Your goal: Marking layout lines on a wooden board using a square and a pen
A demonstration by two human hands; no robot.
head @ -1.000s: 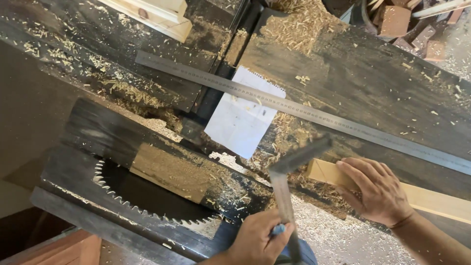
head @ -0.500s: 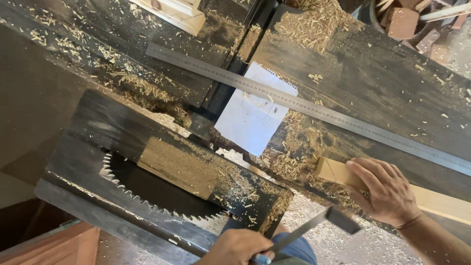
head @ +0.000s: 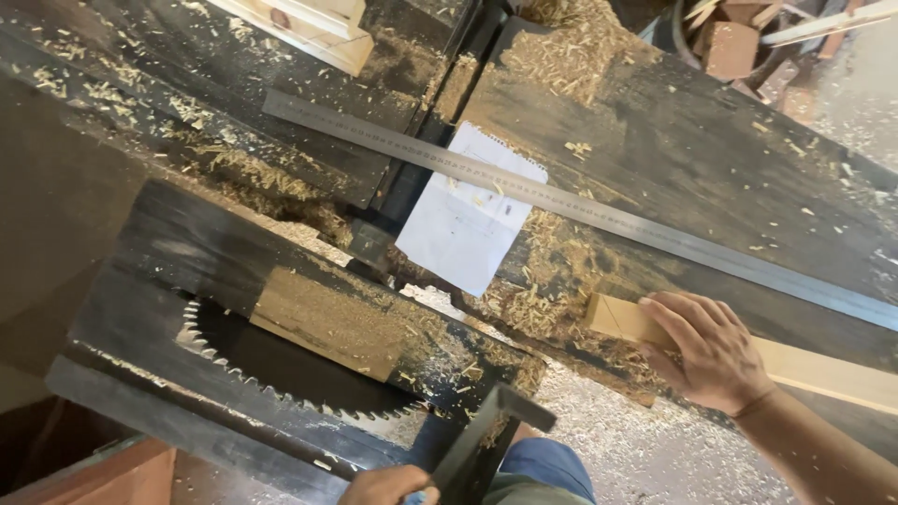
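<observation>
Wooden strip (head: 804, 360) lies below the long steel ruler (head: 580, 201), pressed flat under the right hand (head: 716, 351)'s released fingers, while the left hand (head: 388, 486) grasps a try square (head: 491, 440).

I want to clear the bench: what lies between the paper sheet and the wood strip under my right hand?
Head view: loose sawdust and shavings cover the dark bench between the paper sheet and the wood strip.

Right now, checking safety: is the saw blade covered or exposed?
Partly exposed: saw blade teeth show below the dark guard board.
</observation>
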